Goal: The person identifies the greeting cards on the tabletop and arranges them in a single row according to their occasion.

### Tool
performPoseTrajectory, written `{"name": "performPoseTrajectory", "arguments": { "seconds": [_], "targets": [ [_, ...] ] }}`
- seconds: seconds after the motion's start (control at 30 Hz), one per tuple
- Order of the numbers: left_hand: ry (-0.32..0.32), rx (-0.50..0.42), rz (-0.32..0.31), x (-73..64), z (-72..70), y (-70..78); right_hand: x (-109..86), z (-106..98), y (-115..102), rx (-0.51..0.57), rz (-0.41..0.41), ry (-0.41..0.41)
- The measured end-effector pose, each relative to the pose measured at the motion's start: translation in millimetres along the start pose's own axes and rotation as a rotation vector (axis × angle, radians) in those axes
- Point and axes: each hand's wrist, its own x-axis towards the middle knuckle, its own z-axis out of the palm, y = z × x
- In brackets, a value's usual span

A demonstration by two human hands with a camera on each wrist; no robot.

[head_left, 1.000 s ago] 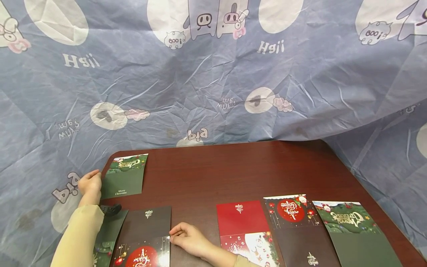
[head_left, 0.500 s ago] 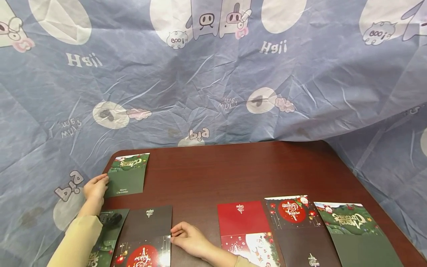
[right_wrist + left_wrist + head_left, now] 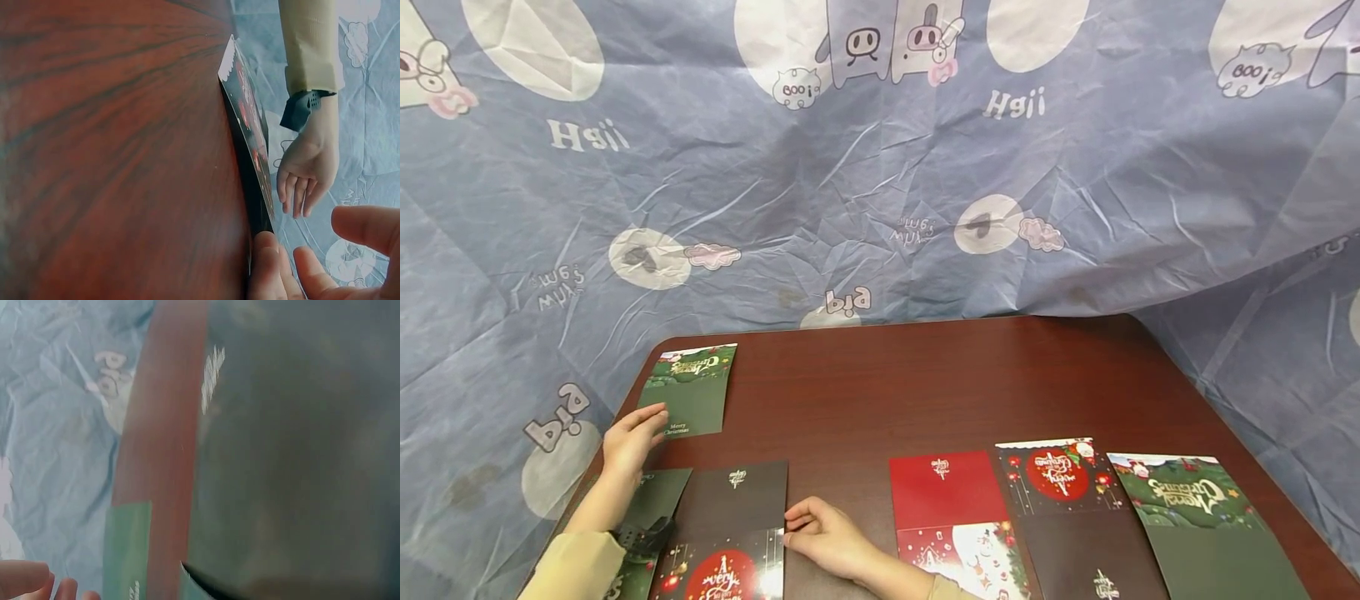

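Observation:
A green Merry Christmas card (image 3: 696,400) lies unfolded at the table's back left corner. My left hand (image 3: 632,442) is over its lower left part, fingers stretched and nothing gripped. In the left wrist view those fingers (image 3: 25,581) show low at the left edge. Under my left wrist lies a second green card (image 3: 658,492), partly hidden. Beside it lies a dark card with a red circle (image 3: 730,508). My right hand (image 3: 831,537) is at this card's right edge, fingertips against it. The right wrist view shows the thumb (image 3: 369,228) apart from the fingers.
On the right side lie a red card (image 3: 947,492), another dark card (image 3: 1063,542) and another green card (image 3: 1217,550), all unfolded. A blue patterned cloth (image 3: 850,167) hangs behind and beside the brown table (image 3: 910,383).
My left hand has moved right and towards me, from the left edge of the back green card to over its lower part. The right hand has stayed in place.

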Motion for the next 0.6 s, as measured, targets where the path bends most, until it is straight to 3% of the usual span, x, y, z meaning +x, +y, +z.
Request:
{"name": "performPoseTrajectory", "arguments": {
  "seconds": [0.13, 0.3, 0.6],
  "targets": [
    [-0.071, -0.005, 0.033, -14.8, 4.8, 1.5, -0.3, -1, 0, 0.004, 0.003, 0.009],
    [-0.126, -0.020, 0.029, -31.5, 8.8, 2.4, -0.2, -1, 1, -0.001, 0.002, 0.005],
    [-0.169, 0.102, -0.016, -61.9, 6.9, 1.9, -1.5, 1, -3, -0.005, -0.012, 0.006]
  ]
}}
